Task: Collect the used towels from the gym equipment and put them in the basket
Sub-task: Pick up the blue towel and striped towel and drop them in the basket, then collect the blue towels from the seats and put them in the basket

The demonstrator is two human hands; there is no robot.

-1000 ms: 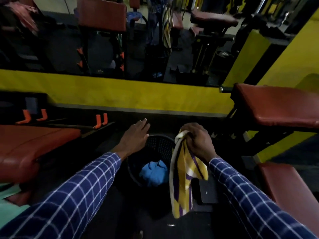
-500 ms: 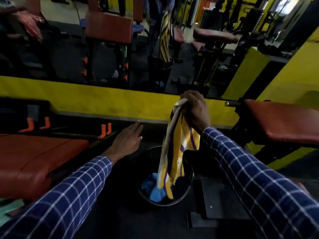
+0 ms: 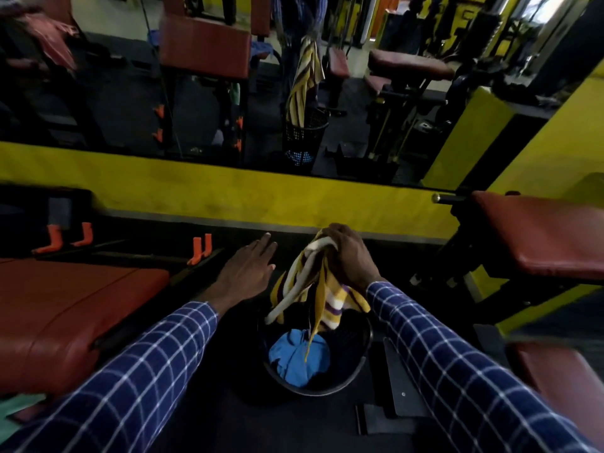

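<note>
My right hand (image 3: 351, 256) grips a yellow, white and purple striped towel (image 3: 318, 291) by its top. The towel hangs bunched over a black mesh basket (image 3: 354, 371) on the floor, its lower end trailing down inside. A blue towel (image 3: 299, 356) lies in the basket. My left hand (image 3: 248, 269) hovers flat with fingers apart just left of the basket, holding nothing. A green towel (image 3: 16, 410) shows at the lower left edge, beside the bench.
A red padded bench (image 3: 72, 308) stands at left and another red pad (image 3: 542, 233) at right. A wall mirror (image 3: 228, 76) above a yellow band (image 3: 228, 194) reflects the room, me and the basket. Black floor plates (image 3: 402, 387) lie right of the basket.
My right hand has come down from chest height, lowering the striped towel so its end trails into the basket. My left hand has stayed beside the basket.
</note>
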